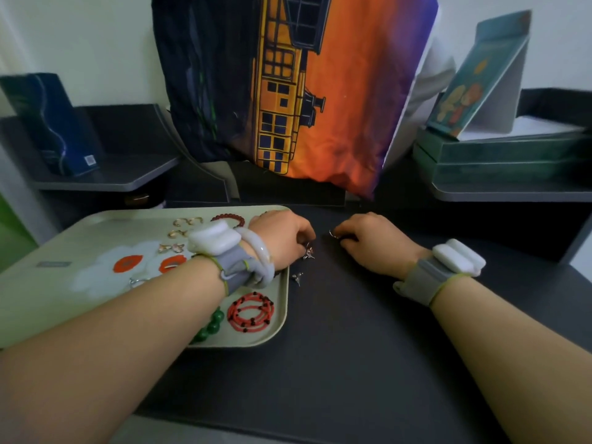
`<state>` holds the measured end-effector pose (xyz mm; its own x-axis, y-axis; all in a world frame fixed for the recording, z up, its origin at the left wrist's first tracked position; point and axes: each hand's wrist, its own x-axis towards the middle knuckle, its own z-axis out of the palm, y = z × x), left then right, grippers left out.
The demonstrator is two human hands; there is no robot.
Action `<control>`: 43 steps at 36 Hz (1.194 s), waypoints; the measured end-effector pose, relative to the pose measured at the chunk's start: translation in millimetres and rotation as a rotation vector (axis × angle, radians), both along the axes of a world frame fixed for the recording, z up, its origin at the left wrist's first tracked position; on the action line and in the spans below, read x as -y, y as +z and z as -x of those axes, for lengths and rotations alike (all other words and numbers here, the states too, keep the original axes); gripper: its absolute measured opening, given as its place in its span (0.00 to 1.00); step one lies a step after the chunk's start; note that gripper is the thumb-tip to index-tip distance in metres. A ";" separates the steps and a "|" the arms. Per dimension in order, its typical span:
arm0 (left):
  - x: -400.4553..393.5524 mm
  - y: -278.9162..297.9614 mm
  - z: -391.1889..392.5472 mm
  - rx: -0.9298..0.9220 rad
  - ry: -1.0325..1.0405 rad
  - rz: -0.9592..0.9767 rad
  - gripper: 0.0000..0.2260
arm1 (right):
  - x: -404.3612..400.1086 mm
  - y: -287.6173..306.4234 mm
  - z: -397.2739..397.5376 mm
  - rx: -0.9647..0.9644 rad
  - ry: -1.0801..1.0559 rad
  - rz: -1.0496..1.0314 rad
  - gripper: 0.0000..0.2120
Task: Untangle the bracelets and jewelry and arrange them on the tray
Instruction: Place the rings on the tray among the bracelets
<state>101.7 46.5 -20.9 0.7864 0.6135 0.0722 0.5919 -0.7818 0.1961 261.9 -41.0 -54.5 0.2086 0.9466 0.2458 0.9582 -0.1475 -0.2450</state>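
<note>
A pale green tray (64, 302) lies at the left of the dark desk mat. On it are a red corded bracelet (251, 312), green beads (209, 325), a dark red bead bracelet (229, 218) and several small gold earrings (179, 232). My left hand (282, 238) reaches over the tray's right edge and pinches a small silver star earring (309, 252). A second silver earring (297, 277) lies on the mat just below it. My right hand (371, 240) rests curled on the mat and pinches a thin ring-shaped piece (333, 234).
A colourful printed bag (288, 91) stands behind the mat. Dark shelves flank it, with a blue box (54, 123) on the left one. Green boxes (499, 155) and a standing card sit on the right one. Dark mat (336, 363) stretches toward me.
</note>
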 end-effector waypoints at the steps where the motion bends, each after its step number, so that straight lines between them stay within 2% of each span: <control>1: -0.8 -0.8 -0.1 0.000 -0.009 -0.010 0.14 | 0.4 0.6 0.6 0.002 -0.001 -0.014 0.15; 8: -4.0 -4.8 -3.2 -0.065 -0.089 -0.174 0.12 | 2.8 1.6 3.4 -0.037 -0.043 -0.064 0.09; 17: -4.1 -8.1 -2.2 0.082 -0.067 -0.116 0.07 | 2.4 2.5 2.1 -0.122 -0.088 -0.057 0.05; 21: 1.2 -3.3 -2.2 0.293 0.000 0.089 0.07 | 3.1 2.1 1.2 -0.149 -0.108 -0.081 0.03; 23: 1.8 0.8 -1.6 0.380 0.037 0.211 0.07 | 3.7 3.8 2.2 -0.246 -0.120 -0.133 0.03; 26: -0.7 5.4 1.4 0.518 0.089 0.421 0.07 | 4.3 11.8 8.8 -0.604 -0.166 -0.199 0.05; 29: -0.7 9.0 7.2 0.690 0.166 0.675 0.11 | 6.6 19.1 20.2 -0.986 -0.114 -0.219 0.06; 34: 2.5 16.6 30.8 0.821 0.207 0.995 0.02 | 11.4 25.2 33.7 -1.326 0.041 -0.224 0.05; 39: -5.1 22.6 65.5 0.916 0.242 1.194 0.02 | 12.6 28.4 46.5 -1.445 0.179 -0.117 0.04; 43: -11.9 24.1 91.0 0.981 0.259 1.227 0.04 | 17.0 30.7 54.0 -1.409 0.232 -0.067 0.07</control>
